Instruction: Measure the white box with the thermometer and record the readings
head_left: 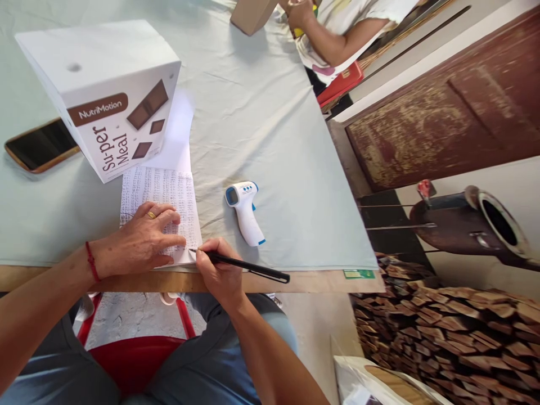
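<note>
My right hand (220, 271) pinches a black pen (253, 267), its tip at the lower right of a sheet of paper (160, 185) covered in dense handwriting. Flat on that page lies my left hand (145, 239), fingers spread, with a ring on one finger and a red cord at the wrist. A white box (122, 95) printed "NutriMotion Su-per Meal" stands over the upper part of the paper and hides some of it. To the right of my right hand rests a white and blue infrared thermometer (244, 211).
A phone (42, 145) lies left of the box on the pale tablecloth (287, 163). Across the table are another person's arm (327, 42) and a cardboard box (252, 16). Stacked firewood (455, 332) and a dark metal vessel (451, 222) are beyond the table's right edge.
</note>
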{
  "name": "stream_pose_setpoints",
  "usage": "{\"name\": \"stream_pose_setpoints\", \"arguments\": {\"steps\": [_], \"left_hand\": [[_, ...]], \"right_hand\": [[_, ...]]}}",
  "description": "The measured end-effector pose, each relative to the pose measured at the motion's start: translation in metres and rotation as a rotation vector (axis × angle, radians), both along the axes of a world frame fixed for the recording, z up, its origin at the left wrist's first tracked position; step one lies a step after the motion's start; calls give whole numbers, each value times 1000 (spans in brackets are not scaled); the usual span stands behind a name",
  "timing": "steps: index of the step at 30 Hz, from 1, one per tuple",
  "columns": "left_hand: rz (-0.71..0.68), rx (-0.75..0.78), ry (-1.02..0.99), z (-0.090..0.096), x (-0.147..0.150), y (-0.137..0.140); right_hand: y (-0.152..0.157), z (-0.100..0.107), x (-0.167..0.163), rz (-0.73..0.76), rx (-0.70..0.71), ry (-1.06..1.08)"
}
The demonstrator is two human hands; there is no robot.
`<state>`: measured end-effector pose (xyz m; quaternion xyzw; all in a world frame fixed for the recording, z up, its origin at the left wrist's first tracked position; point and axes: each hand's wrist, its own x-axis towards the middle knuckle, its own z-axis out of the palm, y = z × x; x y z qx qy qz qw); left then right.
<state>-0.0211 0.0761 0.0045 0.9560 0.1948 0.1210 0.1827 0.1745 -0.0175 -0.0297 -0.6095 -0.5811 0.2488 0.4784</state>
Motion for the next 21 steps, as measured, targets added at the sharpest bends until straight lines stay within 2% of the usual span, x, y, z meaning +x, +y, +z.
{"name": "stream_pose_setpoints", "arguments": {"steps": [9,12,16,18,21], "left_hand": [[2,1,-5,1,0,0],[3,-6,7,2,0,0],[7,1,0,0,1,-1],[-3,2,-3,-2,1,0],[22,53,-97,0,-2,4]], "right_hand": [[0,1,1,27,-25,-73],[-1,3,1,36,-8,-63],[5,6,8,-23,55,-61],[15,6,18,-20,117,-146],[34,-2,35,51,152,-385]]}}
